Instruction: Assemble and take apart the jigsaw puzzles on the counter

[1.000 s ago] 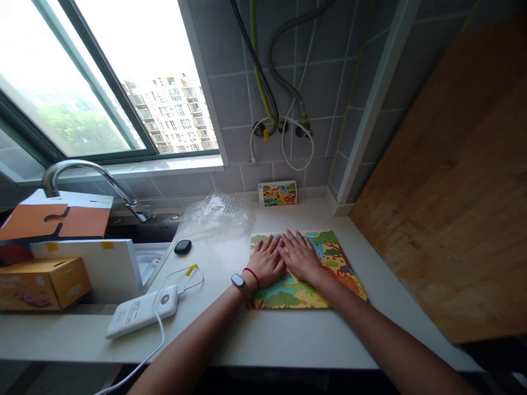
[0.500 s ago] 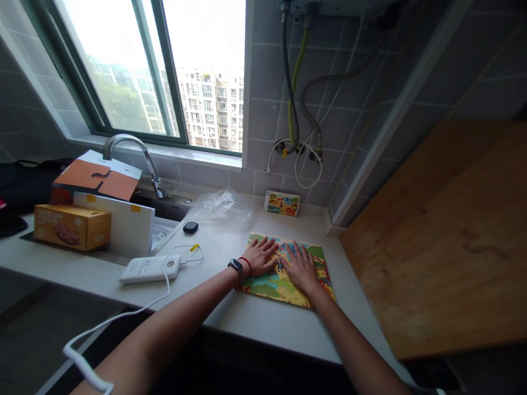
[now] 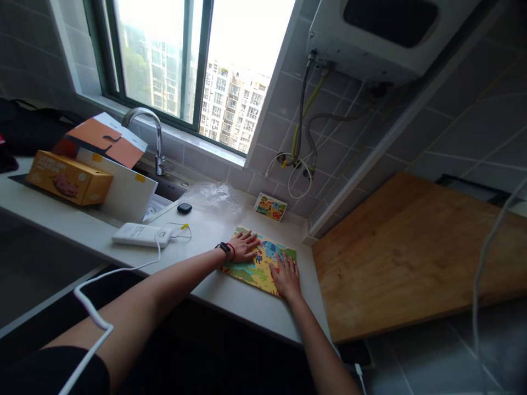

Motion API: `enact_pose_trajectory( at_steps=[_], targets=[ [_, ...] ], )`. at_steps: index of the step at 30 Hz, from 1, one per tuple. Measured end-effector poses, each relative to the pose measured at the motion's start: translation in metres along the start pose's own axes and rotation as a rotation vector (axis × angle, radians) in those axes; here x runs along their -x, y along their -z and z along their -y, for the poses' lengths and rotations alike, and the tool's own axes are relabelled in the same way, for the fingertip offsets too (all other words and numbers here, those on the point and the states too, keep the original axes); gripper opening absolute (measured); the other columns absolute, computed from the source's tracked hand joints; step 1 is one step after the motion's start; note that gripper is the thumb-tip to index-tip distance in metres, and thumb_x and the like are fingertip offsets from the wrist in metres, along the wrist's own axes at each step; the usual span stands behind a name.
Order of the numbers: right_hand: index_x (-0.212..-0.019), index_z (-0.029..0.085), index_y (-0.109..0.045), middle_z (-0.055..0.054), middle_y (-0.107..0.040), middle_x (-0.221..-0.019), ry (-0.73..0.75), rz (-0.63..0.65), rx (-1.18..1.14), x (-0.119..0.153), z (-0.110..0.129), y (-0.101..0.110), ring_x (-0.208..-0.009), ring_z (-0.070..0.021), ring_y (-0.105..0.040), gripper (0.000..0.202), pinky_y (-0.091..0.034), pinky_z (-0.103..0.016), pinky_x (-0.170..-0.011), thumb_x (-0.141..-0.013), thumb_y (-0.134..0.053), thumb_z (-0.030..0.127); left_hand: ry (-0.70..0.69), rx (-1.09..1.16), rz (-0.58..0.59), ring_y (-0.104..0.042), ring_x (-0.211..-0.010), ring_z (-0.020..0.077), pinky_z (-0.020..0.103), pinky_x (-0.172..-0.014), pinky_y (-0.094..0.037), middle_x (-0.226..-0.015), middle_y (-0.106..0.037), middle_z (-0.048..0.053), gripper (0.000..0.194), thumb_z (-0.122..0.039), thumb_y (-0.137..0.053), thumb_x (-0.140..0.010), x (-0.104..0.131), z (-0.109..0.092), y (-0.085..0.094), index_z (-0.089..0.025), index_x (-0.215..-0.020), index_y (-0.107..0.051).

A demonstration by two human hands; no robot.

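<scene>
A colourful jigsaw puzzle (image 3: 263, 269) with an elephant and other figures lies flat on the white counter. My left hand (image 3: 244, 247) rests palm down on its left part, fingers spread, with a dark watch and a red string on the wrist. On the right part of the puzzle lies my right hand (image 3: 287, 277), also flat with its fingers apart. Neither hand holds anything. Behind the puzzle, a small picture card (image 3: 270, 207) with a similar scene leans against the tiled wall.
Left of the hands are a white power bank (image 3: 142, 235) with a cable, a small black case (image 3: 184, 208) and crumpled clear plastic (image 3: 216, 197). Cardboard boxes (image 3: 69, 178) stand by the sink and faucet (image 3: 159, 142). A wooden board (image 3: 403, 258) borders the right side.
My hands have moved apart on the puzzle, uncovering the elephant between them. The camera view has tilted and shifted, bringing the wall heater into sight.
</scene>
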State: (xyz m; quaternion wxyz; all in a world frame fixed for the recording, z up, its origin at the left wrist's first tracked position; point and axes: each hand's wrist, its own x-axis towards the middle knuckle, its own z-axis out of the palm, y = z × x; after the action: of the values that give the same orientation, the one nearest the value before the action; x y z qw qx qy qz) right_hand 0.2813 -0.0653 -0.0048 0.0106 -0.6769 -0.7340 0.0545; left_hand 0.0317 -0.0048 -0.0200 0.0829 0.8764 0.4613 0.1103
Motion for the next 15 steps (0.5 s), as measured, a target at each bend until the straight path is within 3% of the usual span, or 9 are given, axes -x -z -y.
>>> enact_pose_trajectory(
  at_steps=[8, 15],
  targets=[
    [-0.156, 0.025, -0.04, -0.006, -0.027, -0.168, -0.009, -0.049, -0.103, 0.005, 0.007, 0.008, -0.156, -0.0295, -0.021, 0.061, -0.014, -0.048, -0.125, -0.103, -0.035, 0.055, 0.08, -0.031, -0.053, -0.029, -0.148, 0.0408, 0.063, -0.115, -0.023, -0.162, -0.038, 0.014, 0.063, -0.056, -0.042, -0.097, 0.003, -0.006, -0.005, -0.027, -0.154, -0.043],
    [-0.147, 0.019, -0.056, -0.009, -0.043, -0.16, -0.021, -0.148, -0.151, 0.007, 0.005, 0.007, -0.15, -0.0251, -0.035, 0.054, -0.022, -0.04, -0.124, -0.105, -0.032, 0.043, 0.117, -0.071, -0.1, -0.041, -0.137, 0.0452, 0.066, -0.109, -0.026, -0.153, -0.047, 0.018, 0.057, -0.048, -0.045, -0.096, 0.003, -0.019, -0.006, -0.025, -0.148, -0.05]
  ],
)
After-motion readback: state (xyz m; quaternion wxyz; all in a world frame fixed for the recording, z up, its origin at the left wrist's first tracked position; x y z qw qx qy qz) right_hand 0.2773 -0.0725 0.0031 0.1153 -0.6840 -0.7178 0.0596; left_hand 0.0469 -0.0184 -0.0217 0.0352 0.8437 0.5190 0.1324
